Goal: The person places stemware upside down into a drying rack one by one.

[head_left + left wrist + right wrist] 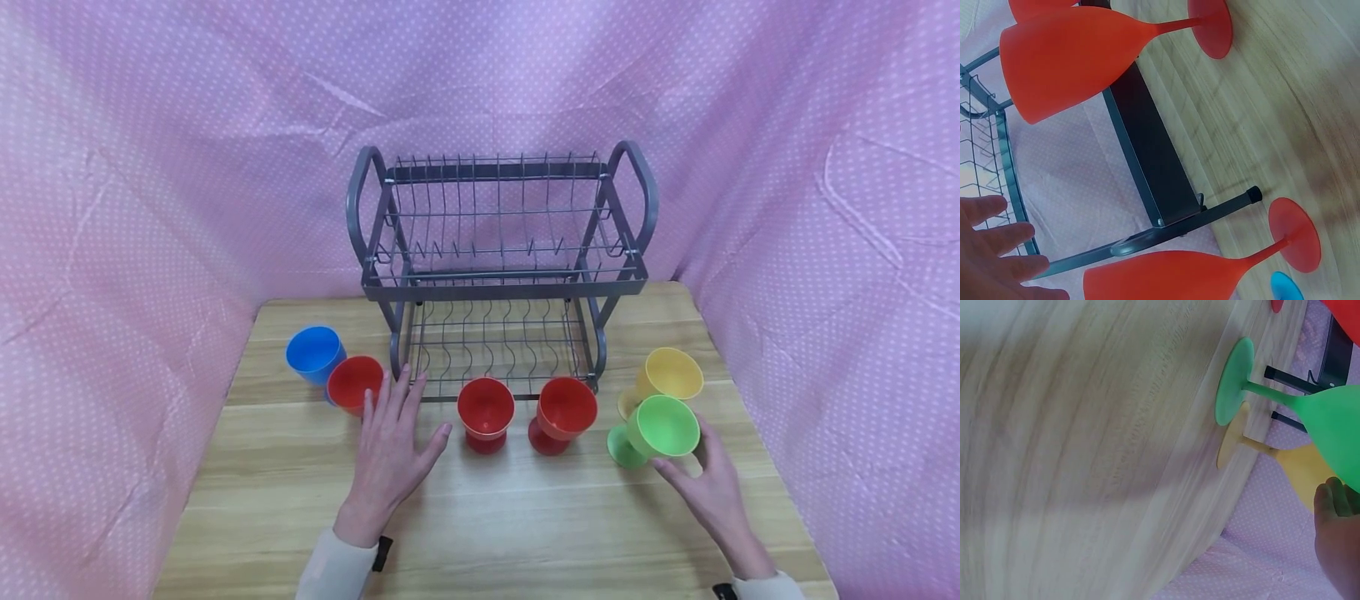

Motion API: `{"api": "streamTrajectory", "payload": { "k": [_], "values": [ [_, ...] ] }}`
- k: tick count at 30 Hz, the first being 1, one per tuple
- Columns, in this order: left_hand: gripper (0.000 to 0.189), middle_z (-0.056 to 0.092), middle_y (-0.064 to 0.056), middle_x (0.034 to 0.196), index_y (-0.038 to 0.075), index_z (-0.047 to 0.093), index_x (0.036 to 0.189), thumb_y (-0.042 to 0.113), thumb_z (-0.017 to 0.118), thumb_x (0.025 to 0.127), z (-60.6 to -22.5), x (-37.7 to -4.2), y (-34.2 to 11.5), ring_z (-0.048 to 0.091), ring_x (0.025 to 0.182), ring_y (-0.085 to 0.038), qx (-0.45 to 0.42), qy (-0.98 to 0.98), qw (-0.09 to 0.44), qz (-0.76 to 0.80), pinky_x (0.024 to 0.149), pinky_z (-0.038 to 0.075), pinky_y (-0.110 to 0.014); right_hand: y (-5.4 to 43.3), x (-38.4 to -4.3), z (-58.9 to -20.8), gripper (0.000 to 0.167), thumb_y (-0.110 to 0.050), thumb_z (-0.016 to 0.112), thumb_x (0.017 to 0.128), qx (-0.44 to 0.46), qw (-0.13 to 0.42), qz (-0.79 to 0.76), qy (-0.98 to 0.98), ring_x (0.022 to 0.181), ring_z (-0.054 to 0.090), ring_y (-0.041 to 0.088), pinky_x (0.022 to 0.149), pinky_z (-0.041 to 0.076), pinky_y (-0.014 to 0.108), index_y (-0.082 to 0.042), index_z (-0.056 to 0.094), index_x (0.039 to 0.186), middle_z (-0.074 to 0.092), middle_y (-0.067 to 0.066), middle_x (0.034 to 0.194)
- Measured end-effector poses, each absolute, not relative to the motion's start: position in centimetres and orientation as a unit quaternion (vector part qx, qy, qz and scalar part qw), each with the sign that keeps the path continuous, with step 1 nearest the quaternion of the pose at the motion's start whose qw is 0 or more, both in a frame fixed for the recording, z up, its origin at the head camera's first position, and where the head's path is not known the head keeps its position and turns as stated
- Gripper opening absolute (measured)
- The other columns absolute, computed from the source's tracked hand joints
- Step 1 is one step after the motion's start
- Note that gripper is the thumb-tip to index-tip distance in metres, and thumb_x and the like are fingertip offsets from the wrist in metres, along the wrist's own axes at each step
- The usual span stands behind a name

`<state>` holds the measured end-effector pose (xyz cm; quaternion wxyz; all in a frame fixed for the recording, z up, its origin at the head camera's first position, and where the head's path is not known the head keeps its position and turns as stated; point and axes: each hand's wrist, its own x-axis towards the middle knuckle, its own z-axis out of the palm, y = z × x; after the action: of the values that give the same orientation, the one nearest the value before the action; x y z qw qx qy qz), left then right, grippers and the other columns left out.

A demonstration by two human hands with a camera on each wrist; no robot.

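Note:
My right hand [708, 483] holds the bowl of a green goblet [666, 427] between thumb and fingers, and its round foot stands on the table. Close behind it is a yellow goblet [672, 373]. Fingers straight and spread, my left hand [387, 454] hovers with nothing in it. It partly covers one red goblet [352, 383] in the head view; whether it touches that goblet I cannot tell. A blue goblet [313, 354] stands just beyond at the left. Two more red goblets, one in the middle [486, 408] and one right of it [566, 408], stand upright between my hands.
A dark grey two-tier dish rack [502, 290] stands behind the row of goblets, with wire shelves and a curved handle at each side. The wooden table [495, 533] is bordered by pink dotted cloth [187, 167] at the back and sides.

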<state>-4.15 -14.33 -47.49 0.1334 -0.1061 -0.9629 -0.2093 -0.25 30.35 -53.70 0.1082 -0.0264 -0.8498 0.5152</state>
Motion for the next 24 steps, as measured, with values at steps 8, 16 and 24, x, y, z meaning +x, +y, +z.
{"api": "streamTrajectory", "payload": {
  "k": [8,16,24],
  "values": [
    [0.085,0.037,-0.016,0.164,0.012,0.043,0.158,0.045,0.076,0.086,-47.6,-4.1,-14.3,0.029,0.152,-0.044,-0.112,-0.96,0.145,-0.213,0.118,0.027,-0.068,30.3,-0.4,-53.9,0.09,0.0,0.087,0.079,-0.045,0.097,0.511,-0.853,0.126,0.042,-0.012,0.104,0.032,0.004,0.004,0.036,0.154,0.049,0.027,0.148],
    [0.086,0.038,-0.017,0.163,0.011,0.044,0.157,0.045,0.077,0.085,-47.7,-4.2,-14.3,0.031,0.15,-0.046,-0.116,-0.957,0.157,-0.214,0.117,0.028,-0.07,30.0,-0.2,-53.0,0.091,0.005,0.087,0.076,-0.031,0.117,0.513,-0.85,0.128,0.044,-0.011,0.105,0.032,0.005,0.001,0.04,0.154,0.05,0.029,0.147],
    [0.086,0.037,-0.017,0.164,0.011,0.044,0.157,0.045,0.077,0.085,-47.7,-4.2,-14.2,0.03,0.15,-0.045,-0.117,-0.957,0.158,-0.215,0.117,0.027,-0.07,29.5,-0.1,-50.9,0.093,0.008,0.086,0.074,-0.017,0.136,0.503,-0.853,0.13,0.044,-0.01,0.107,0.032,0.007,0.002,0.04,0.154,0.05,0.029,0.149]
  ]
}}
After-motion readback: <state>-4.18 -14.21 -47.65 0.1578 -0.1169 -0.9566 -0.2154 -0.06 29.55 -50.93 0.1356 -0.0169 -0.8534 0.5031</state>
